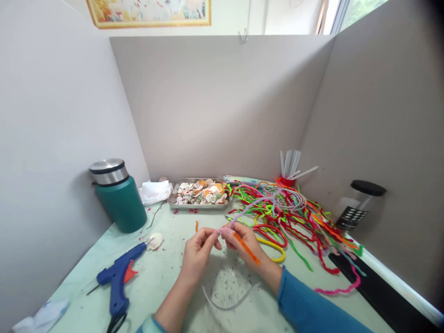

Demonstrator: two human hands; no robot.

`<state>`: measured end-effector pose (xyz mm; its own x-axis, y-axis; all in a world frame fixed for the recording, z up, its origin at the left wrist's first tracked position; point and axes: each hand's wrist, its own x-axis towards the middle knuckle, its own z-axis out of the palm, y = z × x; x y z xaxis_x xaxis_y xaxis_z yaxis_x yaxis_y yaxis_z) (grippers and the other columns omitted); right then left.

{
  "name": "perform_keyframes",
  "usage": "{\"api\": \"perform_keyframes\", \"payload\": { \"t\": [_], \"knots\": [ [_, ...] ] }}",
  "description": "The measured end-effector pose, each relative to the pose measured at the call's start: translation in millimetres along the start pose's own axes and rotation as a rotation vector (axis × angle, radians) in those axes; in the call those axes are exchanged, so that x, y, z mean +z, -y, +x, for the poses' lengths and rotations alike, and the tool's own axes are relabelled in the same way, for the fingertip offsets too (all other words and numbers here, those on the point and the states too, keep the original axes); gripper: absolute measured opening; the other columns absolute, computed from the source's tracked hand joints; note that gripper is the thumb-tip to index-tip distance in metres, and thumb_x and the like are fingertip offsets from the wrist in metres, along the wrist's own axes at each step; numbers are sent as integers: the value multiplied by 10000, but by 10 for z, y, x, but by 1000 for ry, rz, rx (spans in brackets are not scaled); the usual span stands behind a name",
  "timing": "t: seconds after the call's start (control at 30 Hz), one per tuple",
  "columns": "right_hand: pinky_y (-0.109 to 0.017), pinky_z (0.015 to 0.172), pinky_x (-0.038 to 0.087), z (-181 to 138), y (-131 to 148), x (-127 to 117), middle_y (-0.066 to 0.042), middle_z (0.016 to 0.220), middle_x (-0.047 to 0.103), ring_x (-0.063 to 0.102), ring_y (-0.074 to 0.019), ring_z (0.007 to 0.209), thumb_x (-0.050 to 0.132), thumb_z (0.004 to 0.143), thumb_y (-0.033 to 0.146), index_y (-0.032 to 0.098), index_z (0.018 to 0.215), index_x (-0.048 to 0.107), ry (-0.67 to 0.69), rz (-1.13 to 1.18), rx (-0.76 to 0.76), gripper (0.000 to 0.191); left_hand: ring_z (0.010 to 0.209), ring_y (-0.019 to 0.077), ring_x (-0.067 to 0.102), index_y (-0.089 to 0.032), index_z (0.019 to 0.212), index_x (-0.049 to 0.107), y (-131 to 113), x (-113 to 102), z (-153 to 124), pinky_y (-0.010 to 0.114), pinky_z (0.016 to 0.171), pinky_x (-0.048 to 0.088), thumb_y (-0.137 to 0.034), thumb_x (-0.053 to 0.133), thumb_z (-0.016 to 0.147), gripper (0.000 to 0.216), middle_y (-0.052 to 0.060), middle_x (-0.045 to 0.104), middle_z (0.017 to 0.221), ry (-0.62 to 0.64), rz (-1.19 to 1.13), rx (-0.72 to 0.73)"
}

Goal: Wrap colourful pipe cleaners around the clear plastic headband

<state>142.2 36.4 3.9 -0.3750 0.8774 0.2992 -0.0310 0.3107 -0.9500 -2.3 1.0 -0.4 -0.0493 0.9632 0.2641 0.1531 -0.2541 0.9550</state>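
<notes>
Close together over the table, my left hand (197, 253) and my right hand (247, 244) pinch a lilac pipe cleaner (247, 207) between fingertips. Its long free part arcs up and right from my right hand toward the heap. A short orange pipe cleaner (247, 249) sticks out along the back of my right hand; how it joins the lilac one is hidden by my fingers. Below my hands lies a pale curved strip (227, 308). Another small orange piece (196, 226) rests just beyond my left hand. Scissors with red and yellow handles (282, 253) lie beside my right wrist.
A blue glue gun (120, 274) lies at left, its nozzle at a shell (156, 241). Behind are a green flask (122, 203), white tissue (155, 191) and a metal tray (199, 206) of shells. Tangled pipe cleaners (298, 222), glue sticks (290, 163) and a black-lidded jar (360, 203) occupy the right.
</notes>
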Motion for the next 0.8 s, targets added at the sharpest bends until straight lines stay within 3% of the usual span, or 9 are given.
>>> {"api": "perform_keyframes", "payload": {
  "t": [0.1, 0.2, 0.4, 0.47, 0.6, 0.8],
  "knots": [
    [-229, 553, 360, 17, 3, -49, 11, 613, 499, 450, -116, 587, 550, 802, 384, 163, 658, 548, 24, -178, -85, 264, 560, 107, 510, -156, 739, 587, 27, -4, 6, 193, 563, 376, -381, 488, 814, 258, -1, 606, 604, 9, 91, 14],
    [-226, 544, 369, 30, 31, -72, 16, 618, 496, 452, -116, 579, 545, 804, 392, 172, 705, 556, 14, -152, -99, 241, 483, 86, 458, -154, 714, 587, 54, -1, 19, 182, 484, 336, -409, 494, 802, 285, -6, 601, 591, -6, 104, -11],
    [-220, 475, 356, 27, -47, -31, 23, 566, 503, 457, -112, 508, 598, 761, 384, 183, 673, 559, -34, -55, -52, 223, 278, 24, 291, -158, 760, 582, 100, 6, 77, 175, 301, 209, -477, 573, 714, 323, -55, 561, 554, -54, -184, -250],
    [-225, 487, 368, 16, -109, -9, 10, 601, 541, 480, -120, 531, 606, 759, 361, 183, 708, 594, -64, -65, -78, 186, 251, 23, 264, -155, 698, 568, 95, -3, 86, 170, 278, 186, -484, 594, 688, 330, -77, 497, 456, -57, -251, -304],
    [-264, 648, 418, -23, -145, 18, -23, 740, 624, 555, -156, 696, 566, 804, 287, 197, 764, 648, 0, -180, -217, 129, 228, 29, 194, -154, 593, 535, 72, -19, 86, 163, 267, 129, -501, 599, 675, 363, -112, 290, 273, 10, -287, -379],
    [-304, 780, 416, -48, -109, 9, -35, 831, 646, 579, -182, 820, 542, 822, 239, 215, 804, 646, -34, -346, -344, 108, 254, 21, 196, -138, 682, 569, 79, -18, 84, 157, 270, 158, -463, 636, 660, 333, -108, 342, 327, 1, -353, -409]
  ]
}}
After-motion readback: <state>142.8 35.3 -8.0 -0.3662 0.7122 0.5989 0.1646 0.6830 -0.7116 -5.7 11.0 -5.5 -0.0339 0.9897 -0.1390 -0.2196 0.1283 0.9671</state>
